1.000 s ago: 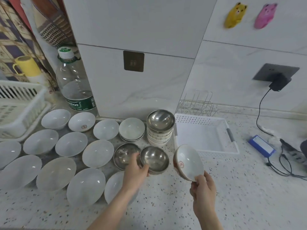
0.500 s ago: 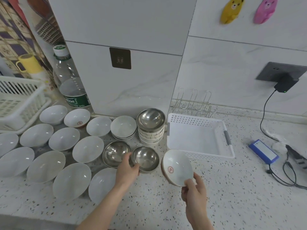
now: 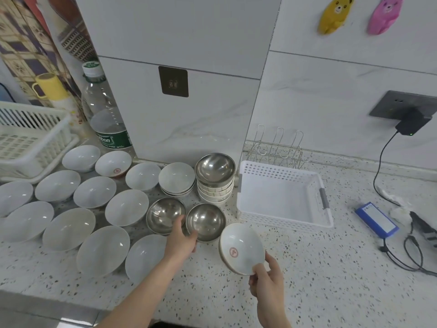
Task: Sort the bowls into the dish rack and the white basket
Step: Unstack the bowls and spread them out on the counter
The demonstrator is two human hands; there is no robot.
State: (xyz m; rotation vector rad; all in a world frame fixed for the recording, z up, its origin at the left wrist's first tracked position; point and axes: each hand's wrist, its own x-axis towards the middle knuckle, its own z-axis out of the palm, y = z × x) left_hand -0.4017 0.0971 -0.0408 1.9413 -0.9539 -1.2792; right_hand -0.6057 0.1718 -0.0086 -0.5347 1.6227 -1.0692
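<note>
My right hand [image 3: 266, 283] pinches the near rim of a white bowl with a red mark [image 3: 241, 248], tilted above the counter. My left hand [image 3: 181, 240] grips the near rim of a steel bowl [image 3: 206, 221] that sits on the counter beside a second steel bowl [image 3: 165, 215]. Several white bowls [image 3: 126, 207] lie spread over the counter to the left. A stack of bowls topped by a steel one [image 3: 215, 168] stands behind. The white basket [image 3: 283, 218] sits empty to the right, with the wire dish rack [image 3: 279, 147] behind it.
A water bottle [image 3: 106, 119] and a yellow mug [image 3: 48, 87] stand at the back left by another white slatted basket [image 3: 30, 143]. A blue device [image 3: 377, 220], cables and a wall charger [image 3: 411, 123] occupy the right side.
The view has shifted so everything sits lower and left in frame. The tilted white bowl in my right hand has dropped slightly. My left hand stays on the steel bowl's rim.
</note>
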